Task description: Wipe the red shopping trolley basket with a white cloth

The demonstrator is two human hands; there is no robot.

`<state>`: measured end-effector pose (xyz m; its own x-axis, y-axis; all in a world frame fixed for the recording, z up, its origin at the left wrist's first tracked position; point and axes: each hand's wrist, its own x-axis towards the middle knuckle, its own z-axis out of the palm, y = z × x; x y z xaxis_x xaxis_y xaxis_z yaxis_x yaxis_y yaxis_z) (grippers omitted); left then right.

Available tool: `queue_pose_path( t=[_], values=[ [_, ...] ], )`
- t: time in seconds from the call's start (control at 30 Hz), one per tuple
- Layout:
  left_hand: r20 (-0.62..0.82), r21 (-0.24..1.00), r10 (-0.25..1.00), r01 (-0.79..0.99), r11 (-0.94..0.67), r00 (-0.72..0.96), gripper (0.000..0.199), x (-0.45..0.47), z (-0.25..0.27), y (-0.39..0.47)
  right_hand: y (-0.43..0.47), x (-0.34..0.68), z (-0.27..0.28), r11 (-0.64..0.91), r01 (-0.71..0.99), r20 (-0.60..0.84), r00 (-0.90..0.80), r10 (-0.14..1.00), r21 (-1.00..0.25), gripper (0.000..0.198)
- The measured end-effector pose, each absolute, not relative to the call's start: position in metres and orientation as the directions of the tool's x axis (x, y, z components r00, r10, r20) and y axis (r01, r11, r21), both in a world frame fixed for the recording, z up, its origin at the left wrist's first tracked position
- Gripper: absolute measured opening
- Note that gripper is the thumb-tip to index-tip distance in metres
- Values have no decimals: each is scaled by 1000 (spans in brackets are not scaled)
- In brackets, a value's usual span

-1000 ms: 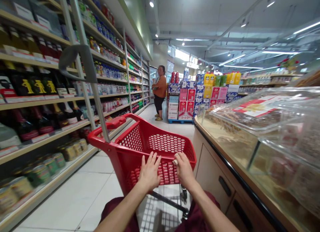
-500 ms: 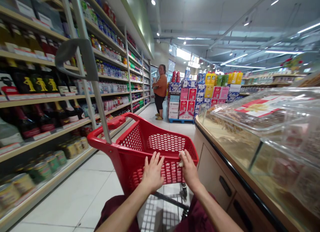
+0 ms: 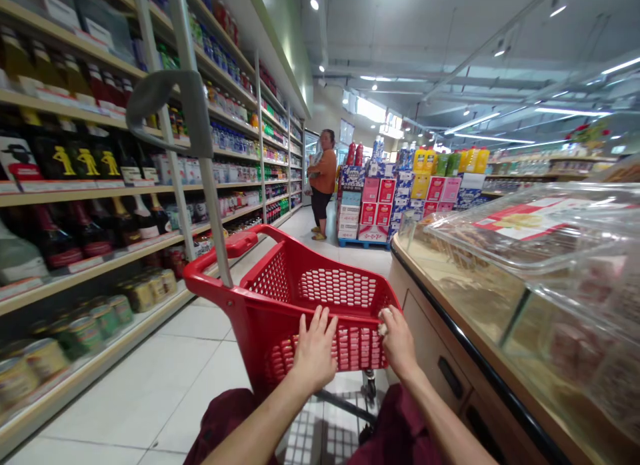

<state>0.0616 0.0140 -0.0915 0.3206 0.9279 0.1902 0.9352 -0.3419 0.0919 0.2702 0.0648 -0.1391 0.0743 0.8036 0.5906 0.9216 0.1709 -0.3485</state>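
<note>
A red plastic shopping cart (image 3: 305, 268) with a perforated basket stands sideways in front of me. My left hand (image 3: 316, 351) lies with fingers spread on the rim and side of its basket. At the basket's right corner, my right hand (image 3: 400, 341) is closed with curled fingers around a small crumpled whitish piece (image 3: 384, 323), perhaps a tissue. Whether those fingers also grip the rim is hard to tell. A grey metal pole (image 3: 203, 178) with a looped grey plastic handle (image 3: 173, 111) rises from the cart's left end.
Shelves of bottles and cans (image 3: 95, 251) line the left side. Close on the right is a display counter (image 3: 417, 268) carrying clear plastic boxes (image 3: 540, 218). A person in an orange top (image 3: 325, 171) stands further along the aisle, beside stacked drink cartons (image 3: 373, 201).
The cart and both my hands sit slightly further right in view. My right hand's fingers have curled in more around the whitish piece. My left hand stays spread on the basket.
</note>
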Motion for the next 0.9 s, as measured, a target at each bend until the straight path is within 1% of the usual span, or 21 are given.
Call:
queue_pose_path(
  t=[0.13,0.23,0.3,0.37,0.43,0.47,0.53,0.63,0.7,0.77,0.83,0.9],
  values=[
    [194,78,921,931,-358,338,69,67,-92,13,62,228,-134,348,904,595,-142,791,-247,49],
    [214,31,910,929,-369,354,65,56,-85,16,65,230,-130,370,907,560,-203,803,-201,53],
    [281,-6,912,951,-309,298,62,41,-76,19,68,252,-132,340,916,543,-180,820,-211,53],
    [343,-29,914,975,-219,215,59,24,-68,23,70,278,-137,268,930,541,-94,836,-252,52],
    [358,-46,914,981,-186,190,56,12,-63,25,71,290,-143,185,934,551,15,834,-305,51],
    [353,-53,914,980,-193,200,55,9,-62,25,71,287,-145,174,930,564,42,825,-323,52],
    [350,-65,911,976,-210,219,55,9,-62,25,70,263,-147,243,913,604,4,797,-327,55],
    [366,-69,905,976,-207,218,56,12,-66,22,67,211,-145,453,853,678,-173,714,-260,58],
    [371,-69,897,970,-231,240,54,11,-67,20,66,192,-141,511,831,702,-228,675,-221,58],
    [374,-67,888,963,-262,267,52,8,-68,18,66,196,-139,465,859,692,-203,693,-213,58],
    [379,-59,883,959,-277,278,52,6,-69,15,66,213,-140,356,904,670,-114,733,-235,56],
    [377,-46,887,962,-271,267,55,8,-70,14,66,224,-143,279,922,670,-29,741,-268,56]
  ],
)
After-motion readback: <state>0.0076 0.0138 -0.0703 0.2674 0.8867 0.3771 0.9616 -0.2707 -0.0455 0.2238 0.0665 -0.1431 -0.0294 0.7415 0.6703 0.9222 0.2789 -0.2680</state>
